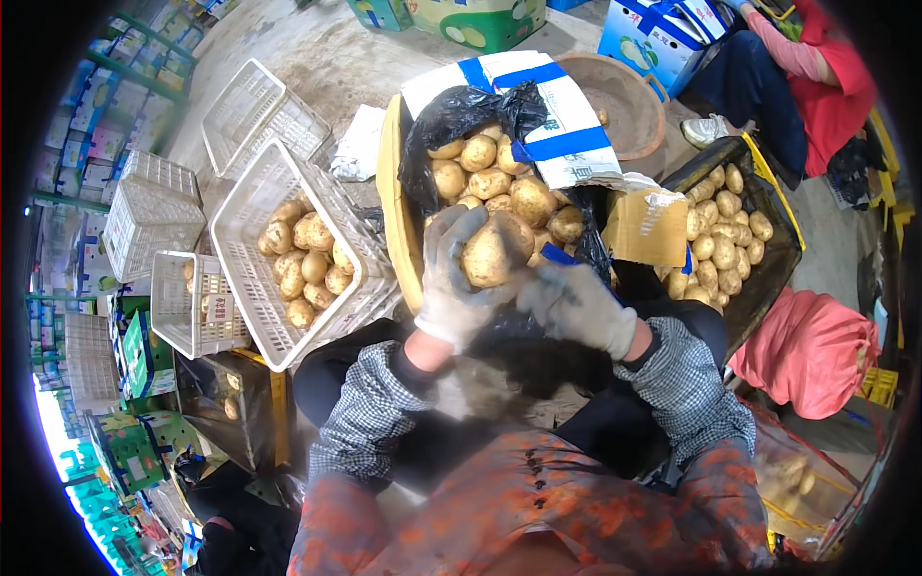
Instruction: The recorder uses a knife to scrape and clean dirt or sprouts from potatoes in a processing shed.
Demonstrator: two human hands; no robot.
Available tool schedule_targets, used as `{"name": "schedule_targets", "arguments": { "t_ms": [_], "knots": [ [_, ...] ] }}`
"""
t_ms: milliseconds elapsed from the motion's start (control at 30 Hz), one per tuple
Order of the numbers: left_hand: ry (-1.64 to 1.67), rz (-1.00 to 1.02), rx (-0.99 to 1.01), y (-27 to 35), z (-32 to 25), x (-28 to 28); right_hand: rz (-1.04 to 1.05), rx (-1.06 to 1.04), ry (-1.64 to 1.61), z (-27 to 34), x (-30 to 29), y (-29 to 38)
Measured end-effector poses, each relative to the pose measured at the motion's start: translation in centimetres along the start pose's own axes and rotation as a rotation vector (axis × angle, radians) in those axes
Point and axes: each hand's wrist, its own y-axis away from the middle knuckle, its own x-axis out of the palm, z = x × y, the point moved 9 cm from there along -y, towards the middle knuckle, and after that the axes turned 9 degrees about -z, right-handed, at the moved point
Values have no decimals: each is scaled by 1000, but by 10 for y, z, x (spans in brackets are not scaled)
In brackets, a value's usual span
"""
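Observation:
My left hand [457, 273], in a white knitted glove with a grey palm, grips a large potato [486, 252] over an open cardboard carton [403, 194]. My right hand [587, 306], gloved alike, is at the near side of that potato. Motion blurs its fingers, so whether they hold anything cannot be told. A small blue strip [558, 253] shows just beyond them. Black plastic film [450, 115] lines the carton, and several potatoes [490, 183] fill it. Its white flap [565, 137], crossed by blue tape, is folded outward.
Left of the carton, a white plastic crate [241, 288] holds potatoes [313, 266]; more crates [256, 119] stand beyond. On the right is a black-lined box [781, 263] of potatoes [724, 237]. A brown basin [641, 129], a pink sack [807, 349] and a seated person in red [825, 108] are nearby.

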Motion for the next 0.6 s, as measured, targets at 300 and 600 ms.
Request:
{"name": "schedule_targets", "arguments": {
  "t_ms": [300,600],
  "knots": [
    [563,-30,-332,4,8,-15,-70,328,-688,-34,7,2],
    [1022,171,-753,30,12,9,-168,379,-701,-26,-1,-11]
  ]
}}
